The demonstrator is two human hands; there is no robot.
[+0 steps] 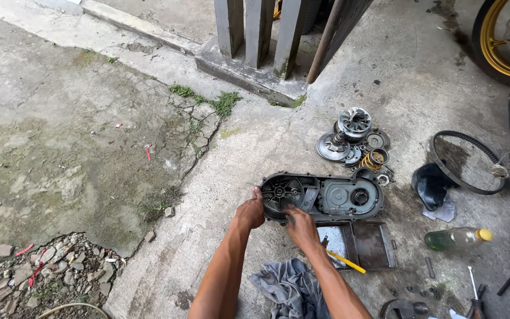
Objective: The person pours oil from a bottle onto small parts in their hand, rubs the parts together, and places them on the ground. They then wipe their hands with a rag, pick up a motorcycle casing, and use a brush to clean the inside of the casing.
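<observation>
Currently: my left hand [250, 212] grips engine cover [326, 198] edge, steadying it on floor [237, 147]; right hand [301, 227] fingers closed near rim, contents unclear; tray [358, 243] beside.

Both bare arms outstretched, left hand [250, 212] and right hand [301, 229] (fingers curled) close together.

Dark grey engine cover [326, 198]; yellow spring [375, 159]; yellow brush handle [345, 262]; grey rag [290, 289]; black belt [464, 162]; green-tinted bottle [457, 238], yellow cap; gold wheel rim [494, 41].
</observation>
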